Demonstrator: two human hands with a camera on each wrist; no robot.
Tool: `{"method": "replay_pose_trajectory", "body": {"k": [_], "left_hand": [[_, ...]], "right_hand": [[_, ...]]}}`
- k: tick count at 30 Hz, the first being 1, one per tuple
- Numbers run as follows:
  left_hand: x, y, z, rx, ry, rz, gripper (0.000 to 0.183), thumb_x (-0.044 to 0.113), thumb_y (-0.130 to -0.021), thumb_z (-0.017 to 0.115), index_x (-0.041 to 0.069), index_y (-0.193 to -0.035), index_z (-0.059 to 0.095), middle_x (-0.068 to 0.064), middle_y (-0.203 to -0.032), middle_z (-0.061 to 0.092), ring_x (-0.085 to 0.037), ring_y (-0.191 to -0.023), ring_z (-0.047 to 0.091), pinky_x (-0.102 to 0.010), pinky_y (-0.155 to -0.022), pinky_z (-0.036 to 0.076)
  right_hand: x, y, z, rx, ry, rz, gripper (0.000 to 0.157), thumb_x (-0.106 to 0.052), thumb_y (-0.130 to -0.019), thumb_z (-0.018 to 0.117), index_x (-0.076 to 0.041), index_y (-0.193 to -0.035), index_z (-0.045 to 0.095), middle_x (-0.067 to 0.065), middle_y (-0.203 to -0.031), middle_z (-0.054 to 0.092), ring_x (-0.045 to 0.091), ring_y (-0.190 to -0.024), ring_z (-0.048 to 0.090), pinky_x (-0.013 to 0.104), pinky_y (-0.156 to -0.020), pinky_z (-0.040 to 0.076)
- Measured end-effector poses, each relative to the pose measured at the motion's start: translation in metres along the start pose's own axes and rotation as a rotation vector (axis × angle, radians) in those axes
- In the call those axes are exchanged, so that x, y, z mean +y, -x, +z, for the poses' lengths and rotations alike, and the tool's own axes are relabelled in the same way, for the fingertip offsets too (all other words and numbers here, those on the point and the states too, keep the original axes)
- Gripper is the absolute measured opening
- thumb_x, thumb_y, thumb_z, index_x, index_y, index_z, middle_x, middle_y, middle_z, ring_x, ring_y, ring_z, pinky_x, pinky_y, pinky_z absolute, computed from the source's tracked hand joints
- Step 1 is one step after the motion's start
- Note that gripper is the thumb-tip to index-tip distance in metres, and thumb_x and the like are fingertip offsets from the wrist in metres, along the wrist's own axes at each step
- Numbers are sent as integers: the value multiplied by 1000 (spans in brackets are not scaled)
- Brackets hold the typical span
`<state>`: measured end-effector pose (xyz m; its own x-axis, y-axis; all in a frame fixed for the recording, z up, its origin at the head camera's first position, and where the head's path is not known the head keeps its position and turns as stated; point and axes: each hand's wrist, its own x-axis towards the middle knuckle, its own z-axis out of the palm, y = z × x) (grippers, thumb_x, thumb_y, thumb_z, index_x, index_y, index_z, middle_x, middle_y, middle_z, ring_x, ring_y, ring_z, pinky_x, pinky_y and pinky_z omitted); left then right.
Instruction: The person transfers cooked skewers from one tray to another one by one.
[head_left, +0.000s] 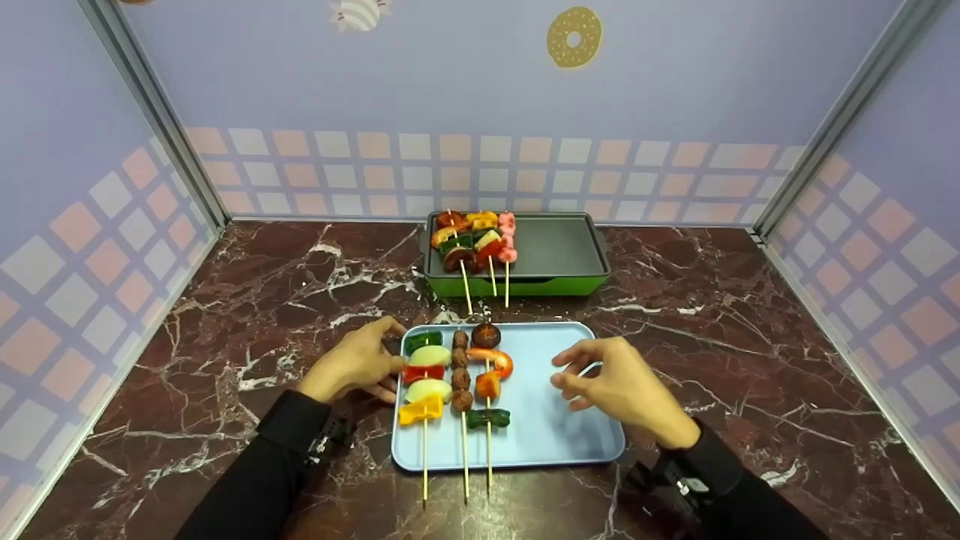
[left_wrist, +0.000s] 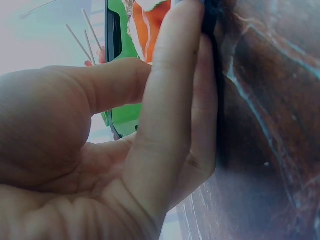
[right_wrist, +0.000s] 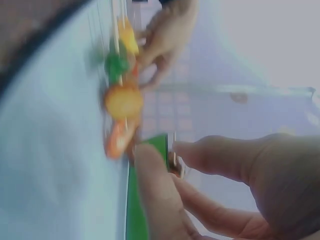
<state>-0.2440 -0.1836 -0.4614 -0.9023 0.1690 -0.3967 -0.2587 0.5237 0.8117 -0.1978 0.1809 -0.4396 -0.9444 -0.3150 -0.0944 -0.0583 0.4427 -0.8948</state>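
Note:
Three food skewers lie side by side on a light blue tray (head_left: pixel 559 442), their sticks overhanging its near edge. One vegetable skewer (head_left: pixel 427 390) has pepper and pale onion pieces; beside it are a meatball skewer (head_left: pixel 460 379) and a shrimp skewer (head_left: pixel 487 386) with mushroom and green pepper. My left hand (head_left: pixel 356 364) holds the tray's left rim, thumb at the edge by the vegetable skewer. In the left wrist view, its fingers (left_wrist: pixel 167 100) reach along the tray's side. Over the tray's right part hovers my right hand (head_left: pixel 611 379), fingers loosely bent with nothing between them.
Behind the tray stands a green grill box (head_left: pixel 559 286) with a dark grey plate (head_left: pixel 559 244). Three more skewers (head_left: pixel 476 244) lie on its left half, sticks pointing forward. The dark red marble table (head_left: pixel 300 300) is enclosed by patterned walls (head_left: pixel 480 90) at the back and sides.

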Motion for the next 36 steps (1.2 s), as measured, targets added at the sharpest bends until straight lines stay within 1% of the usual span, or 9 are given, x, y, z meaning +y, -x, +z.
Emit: {"method": "replay_pose_trajectory", "body": {"k": [4, 7, 11, 14, 16, 19, 23, 26, 36], "left_hand": [[0, -1, 1, -5, 11, -2, 52, 5, -91, 66, 19, -137, 46, -20, -97, 62, -31, -69, 70, -44, -62, 66], [-1, -1, 1, -4, 9, -13, 52, 6, -92, 66, 20, -137, 46, -20, -98, 62, -31, -69, 70, -44, -62, 66], [-1, -1, 0, -4, 5, -14, 52, 6, -92, 66, 20, -137, 45, -20, -99, 60, -31, -69, 70, -43, -62, 66], [-1, -2, 0, -11, 4, -9, 52, 6, -92, 66, 20, -137, 45, -20, -99, 60, -31, -69, 70, -43, -62, 66], [-2, -3, 0, -11, 7, -11, 52, 7, -92, 66, 20, -137, 45, -20, -98, 61, -30, -67, 70, -43, -62, 66], [-3, -3, 1, -14, 7, -8, 52, 6, -92, 66, 20, -137, 45, -21, -97, 61, -30, -67, 70, -44, -61, 66], [-3, -4, 1, -12, 3, -2, 51, 6, -92, 65, 19, -137, 45, -21, -98, 60, -31, -67, 70, -43, -61, 66], [-2, -4, 1, -3, -2, 0, 50, 5, -92, 65, 19, -136, 46, -21, -98, 59, -31, -67, 70, -43, -61, 66], [-1, -4, 1, 4, -4, 5, 49, 5, -93, 65, 18, -136, 46, -21, -96, 60, -30, -67, 70, -42, -60, 66]], "right_hand": [[6, -5, -12, 74, 93, 6, 26, -19, -84, 79, -11, -108, 72, 11, -91, 73, 34, -77, 74, 39, -64, 66], [10, -9, -20, 132, 212, 0, 26, -25, -83, 81, -18, -106, 73, 4, -90, 74, 26, -77, 73, 36, -65, 65], [18, -14, -30, 199, 363, -10, 30, -32, -81, 82, -23, -108, 72, 0, -93, 74, 16, -83, 71, 31, -72, 60], [24, -16, -37, 216, 404, 2, 37, -32, -80, 82, -21, -113, 70, 0, -95, 74, 16, -87, 69, 33, -78, 59], [30, -17, -40, 215, 419, 15, 41, -32, -80, 82, -18, -117, 69, 1, -95, 73, 16, -87, 68, 32, -77, 58], [37, -20, -43, 176, 376, 63, 48, -29, -80, 83, -15, -122, 66, 5, -96, 73, 19, -79, 70, 33, -69, 61], [43, -21, -46, 119, 231, 154, 56, -23, -80, 83, -10, -129, 60, 14, -100, 68, 26, -69, 71, 38, -61, 65], [45, -23, -48, 100, 162, 198, 60, -21, -79, 84, -10, -132, 57, 17, -100, 65, 27, -69, 71, 40, -61, 66], [50, -25, -51, 13, 69, 252, 71, -17, -78, 84, -13, -140, 49, 19, -95, 67, 28, -78, 70, 45, -59, 65]]}}
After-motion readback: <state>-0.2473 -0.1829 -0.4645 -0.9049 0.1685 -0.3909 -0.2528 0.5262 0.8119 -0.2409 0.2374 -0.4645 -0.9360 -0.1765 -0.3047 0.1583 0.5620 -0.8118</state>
